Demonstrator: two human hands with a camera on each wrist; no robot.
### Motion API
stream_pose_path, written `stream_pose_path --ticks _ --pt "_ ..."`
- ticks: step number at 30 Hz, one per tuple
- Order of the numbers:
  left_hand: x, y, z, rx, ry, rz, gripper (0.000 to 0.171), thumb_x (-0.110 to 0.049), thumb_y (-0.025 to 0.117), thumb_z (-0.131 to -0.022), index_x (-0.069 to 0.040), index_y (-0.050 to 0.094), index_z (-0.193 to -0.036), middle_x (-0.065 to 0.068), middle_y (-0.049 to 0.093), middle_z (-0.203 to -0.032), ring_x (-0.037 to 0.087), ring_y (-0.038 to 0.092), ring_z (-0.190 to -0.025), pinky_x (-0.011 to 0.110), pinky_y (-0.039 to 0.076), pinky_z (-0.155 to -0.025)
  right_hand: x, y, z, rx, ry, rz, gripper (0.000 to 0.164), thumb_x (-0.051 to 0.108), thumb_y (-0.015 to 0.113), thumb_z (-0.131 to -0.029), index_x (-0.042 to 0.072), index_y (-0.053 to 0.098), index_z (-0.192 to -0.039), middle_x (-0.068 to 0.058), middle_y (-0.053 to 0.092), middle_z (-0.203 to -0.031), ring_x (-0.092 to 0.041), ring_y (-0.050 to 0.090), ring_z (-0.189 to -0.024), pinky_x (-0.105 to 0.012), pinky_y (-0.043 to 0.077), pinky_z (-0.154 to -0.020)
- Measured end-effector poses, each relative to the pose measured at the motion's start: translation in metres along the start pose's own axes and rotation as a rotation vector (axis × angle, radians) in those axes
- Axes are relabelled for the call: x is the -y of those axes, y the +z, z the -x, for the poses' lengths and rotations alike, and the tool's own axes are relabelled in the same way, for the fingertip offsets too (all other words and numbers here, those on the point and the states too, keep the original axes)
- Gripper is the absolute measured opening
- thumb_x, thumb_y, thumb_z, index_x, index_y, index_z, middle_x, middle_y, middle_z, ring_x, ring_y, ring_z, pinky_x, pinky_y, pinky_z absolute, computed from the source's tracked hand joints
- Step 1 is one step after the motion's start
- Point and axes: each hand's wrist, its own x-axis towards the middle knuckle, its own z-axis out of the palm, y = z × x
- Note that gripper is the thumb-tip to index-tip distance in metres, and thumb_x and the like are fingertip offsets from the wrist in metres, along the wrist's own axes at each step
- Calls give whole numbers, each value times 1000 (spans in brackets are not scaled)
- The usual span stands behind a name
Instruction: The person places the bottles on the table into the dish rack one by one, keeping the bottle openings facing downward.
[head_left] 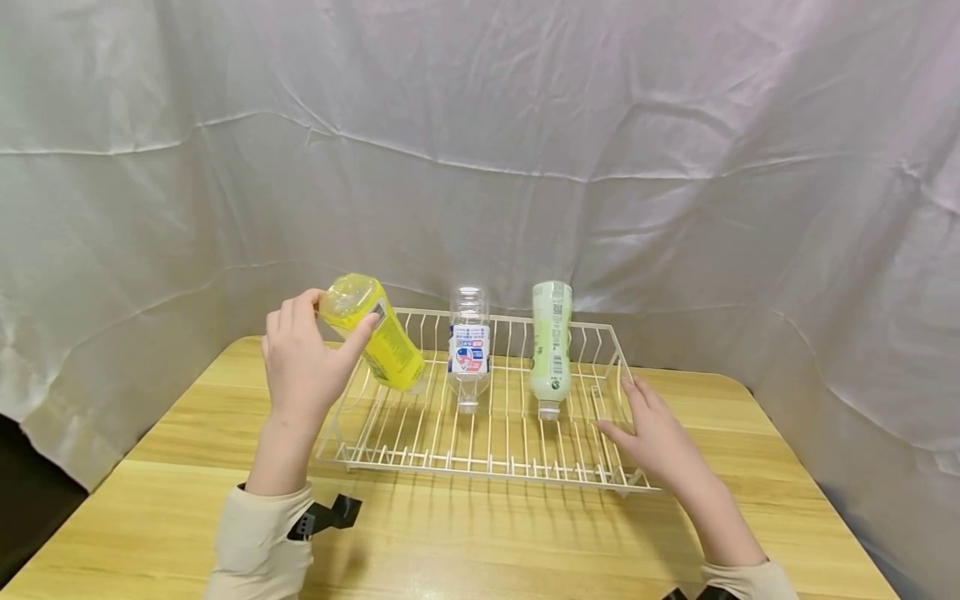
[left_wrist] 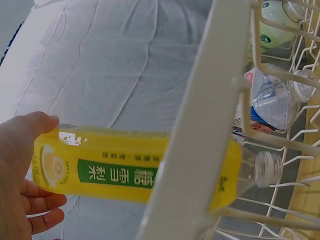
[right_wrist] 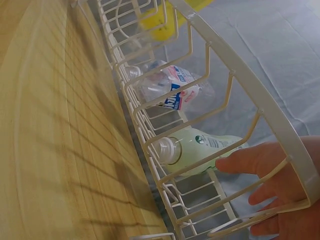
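Observation:
My left hand [head_left: 303, 358] holds a yellow-labelled clear plastic bottle [head_left: 386, 342] by its base, thumb on one side and fingers on the other. The bottle is tilted neck down, its uncapped mouth low among the wires of a white wire dish rack [head_left: 491, 467]. At the rack's right end my right hand [head_left: 663, 437] rests over the rim with fingers extended. Close to those fingertips, a pale green bottle [head_left: 551, 346] stands upside down in the rack. Between the two bottles a clear bottle [head_left: 469, 350] with a white, blue and red label is also inverted, leaning back.
The rack stands on a wood-grain table [head_left: 465, 542]. Grey cloth [head_left: 480, 150] hangs behind it and along both sides. A black strap with a small device [head_left: 322, 517] sits at my left wrist, over a beige sleeve [head_left: 258, 537].

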Motion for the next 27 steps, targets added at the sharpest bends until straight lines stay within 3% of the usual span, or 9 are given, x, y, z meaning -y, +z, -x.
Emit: stream_pose_path --ticks 17,22,27 --pt "-1 9 2 57 -4 -36 66 -50 73 -80 -3 54 -122 16 59 -111 36 46 -100 52 36 -85 3 -1 1 -8 -12 0 86 50 57 -93 -5 24 -150 -35 20 -154 -56 26 -138 -68 25 -109" --pt "-6 17 4 112 -6 -51 71 -53 71 -81 -3 53 -128 16 59 -117 36 47 -103 53 36 -88 0 -2 2 -11 -1 4 85 49 57 -94 -4 23 -151 -34 20 -154 -56 25 -138 -69 25 -109" --pt "-8 22 3 112 -4 -55 74 -51 72 -82 -4 50 -134 18 59 -121 37 48 -102 53 38 -88 0 0 2 -9 2 -3 85 51 56 -94 -2 22 -152 -33 20 -155 -54 25 -139 -67 25 -110"
